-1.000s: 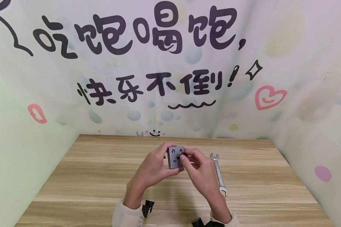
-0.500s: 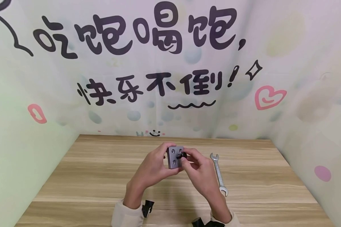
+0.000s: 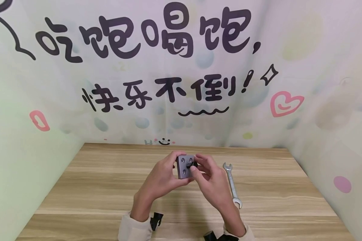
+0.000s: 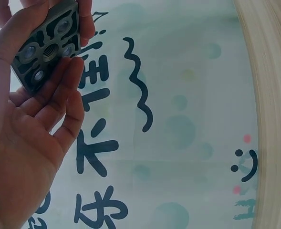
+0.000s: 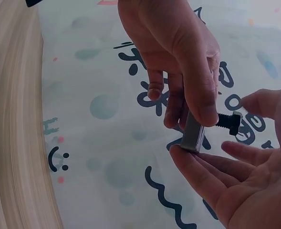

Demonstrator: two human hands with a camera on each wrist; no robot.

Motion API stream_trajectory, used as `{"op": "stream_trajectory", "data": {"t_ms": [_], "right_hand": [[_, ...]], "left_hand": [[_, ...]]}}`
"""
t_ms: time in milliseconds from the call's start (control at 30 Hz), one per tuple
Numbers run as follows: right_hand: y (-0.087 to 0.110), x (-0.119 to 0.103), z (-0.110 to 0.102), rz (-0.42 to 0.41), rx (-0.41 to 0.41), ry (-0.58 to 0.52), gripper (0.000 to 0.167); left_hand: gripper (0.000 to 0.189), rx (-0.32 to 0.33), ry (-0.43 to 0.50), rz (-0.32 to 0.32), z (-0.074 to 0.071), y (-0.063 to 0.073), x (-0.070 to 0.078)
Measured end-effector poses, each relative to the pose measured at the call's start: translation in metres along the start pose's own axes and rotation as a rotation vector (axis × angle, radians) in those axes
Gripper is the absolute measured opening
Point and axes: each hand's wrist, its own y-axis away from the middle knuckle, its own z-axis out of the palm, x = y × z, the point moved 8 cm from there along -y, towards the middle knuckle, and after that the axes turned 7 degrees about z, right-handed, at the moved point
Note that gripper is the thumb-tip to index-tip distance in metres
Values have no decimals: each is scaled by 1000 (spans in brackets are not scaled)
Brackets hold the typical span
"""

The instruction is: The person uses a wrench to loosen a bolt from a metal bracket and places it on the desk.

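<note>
My left hand grips a small square grey metal plate by its edges, thumb low and fingers at the top. Round holes sit near the plate's corners. A black bolt stands out from the middle of its near face, some thread still showing between plate and head. My right hand has thumb and curled fingers around the bolt head, and one fingertip lies against the plate's edge. From the left wrist view, the plate's far face shows recesses and a threaded central hole. Both hands are raised above the table.
An open-ended wrench lies on the wood-grain table, just right of my right hand. Behind the table hangs a pale printed cloth with large black characters. Black wrist-camera mounts are at both cuffs.
My right thumb dropped away from the bolt head half a second ago and is now back up against it. The plate has shifted very slightly left.
</note>
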Motion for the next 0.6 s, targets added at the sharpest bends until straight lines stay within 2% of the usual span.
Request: {"op": "stream_trajectory", "data": {"t_ms": [100,233,333,600], "right_hand": [[0,3,-1,41,14,-17,32],[0,4,-3,57,58,-17,20],[-1,4,-4,54,83,-17,13],[-2,3,-3,32,84,-35,9]], "left_hand": [[68,-8,10,-1,1,0,0],[67,-21,20,3,3,-1,1],[67,-30,24,4,4,-1,2],[67,-28,13,-1,3,-1,2]]}}
